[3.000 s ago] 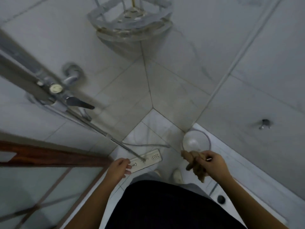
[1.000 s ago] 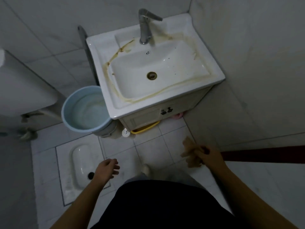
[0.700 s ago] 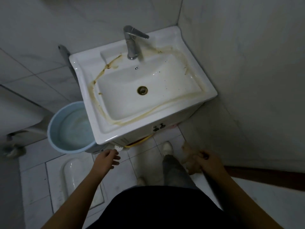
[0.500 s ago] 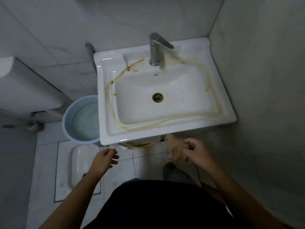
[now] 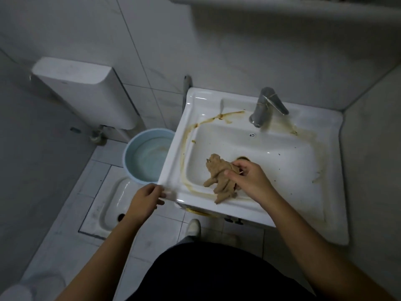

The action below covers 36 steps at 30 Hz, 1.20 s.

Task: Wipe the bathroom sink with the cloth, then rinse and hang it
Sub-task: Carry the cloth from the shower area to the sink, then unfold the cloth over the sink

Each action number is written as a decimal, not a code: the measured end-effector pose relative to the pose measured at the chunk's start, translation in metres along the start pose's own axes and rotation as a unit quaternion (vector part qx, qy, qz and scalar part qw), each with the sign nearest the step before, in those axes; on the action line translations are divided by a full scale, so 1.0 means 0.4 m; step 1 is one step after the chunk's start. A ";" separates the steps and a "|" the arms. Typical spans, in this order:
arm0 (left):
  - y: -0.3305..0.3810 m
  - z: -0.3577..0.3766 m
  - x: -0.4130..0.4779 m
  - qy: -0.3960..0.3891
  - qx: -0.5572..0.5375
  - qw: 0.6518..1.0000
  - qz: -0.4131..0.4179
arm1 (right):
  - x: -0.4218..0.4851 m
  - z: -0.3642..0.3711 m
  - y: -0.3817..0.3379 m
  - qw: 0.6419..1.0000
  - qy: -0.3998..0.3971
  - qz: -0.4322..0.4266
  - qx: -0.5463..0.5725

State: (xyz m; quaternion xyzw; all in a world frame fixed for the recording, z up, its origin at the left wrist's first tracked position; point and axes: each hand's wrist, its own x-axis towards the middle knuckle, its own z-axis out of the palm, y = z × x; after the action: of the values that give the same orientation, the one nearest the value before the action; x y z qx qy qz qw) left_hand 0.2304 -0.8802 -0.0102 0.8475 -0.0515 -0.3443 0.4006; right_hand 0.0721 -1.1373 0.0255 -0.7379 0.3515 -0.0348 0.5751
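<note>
A white rectangular sink (image 5: 321, 205) fills the right half of the head view, with a brown dirty streak running round the basin's rim. A chrome tap (image 5: 263, 109) stands at its back. My right hand (image 5: 249, 179) is over the basin near the drain, shut on a crumpled tan cloth (image 5: 219, 179) that hangs down onto the basin's front left slope. My left hand (image 5: 145, 200) is at the sink's front left corner, fingers spread, touching the rim's edge.
A light blue bucket (image 5: 147, 157) with water stands on the floor left of the sink. A squat toilet pan (image 5: 110, 205) is set in the floor tiles below it, and a white cistern (image 5: 86, 92) hangs on the left wall. Tiled walls close in behind and right.
My right hand has lifted the cloth from below the sink's front edge into the basin. My left hand has risen to the sink's front left corner. I have stepped closer.
</note>
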 end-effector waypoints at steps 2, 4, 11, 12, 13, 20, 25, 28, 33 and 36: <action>0.024 -0.007 0.016 0.003 0.000 1.000 0.015 | 0.010 -0.004 -0.005 1.000 0.012 0.007 -0.005; 0.042 -0.009 0.038 -0.001 0.005 1.000 0.029 | 0.014 -0.013 -0.013 1.000 0.023 0.013 -0.010; 0.108 -0.013 0.143 -0.050 0.040 0.996 0.066 | 0.032 -0.079 -0.067 0.995 0.093 -0.005 -0.020; 0.119 -0.015 0.158 -0.053 0.044 0.995 0.076 | 0.036 -0.088 -0.075 0.994 0.101 -0.009 -0.027; 0.132 -0.016 0.171 -0.056 0.048 0.993 0.088 | 0.041 -0.096 -0.083 0.993 0.108 -0.013 -0.033; 0.209 -0.008 0.232 -0.086 0.027 0.990 0.110 | 0.086 -0.106 -0.096 0.987 0.150 -0.006 -0.063; 0.268 0.070 0.262 -0.152 0.006 0.980 0.125 | 0.106 -0.087 -0.052 0.983 0.165 0.014 -0.079; 0.309 0.148 0.263 -0.216 -0.004 0.969 0.120 | 0.115 -0.075 -0.020 0.983 0.167 0.033 -0.075; 0.355 0.251 0.271 -0.277 -0.049 0.958 0.047 | 0.150 -0.058 0.028 0.988 0.131 0.050 -0.064; 0.352 0.301 0.300 -0.275 -0.084 0.958 -0.005 | 0.178 -0.043 0.068 0.992 0.107 0.061 -0.038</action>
State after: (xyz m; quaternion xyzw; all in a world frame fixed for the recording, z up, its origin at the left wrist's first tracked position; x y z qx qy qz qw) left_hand 0.2725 -1.0960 -0.0279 0.6839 -0.1261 -0.5690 0.4389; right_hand 0.1045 -1.1936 -0.0177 -0.7285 0.4560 -0.0648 0.5072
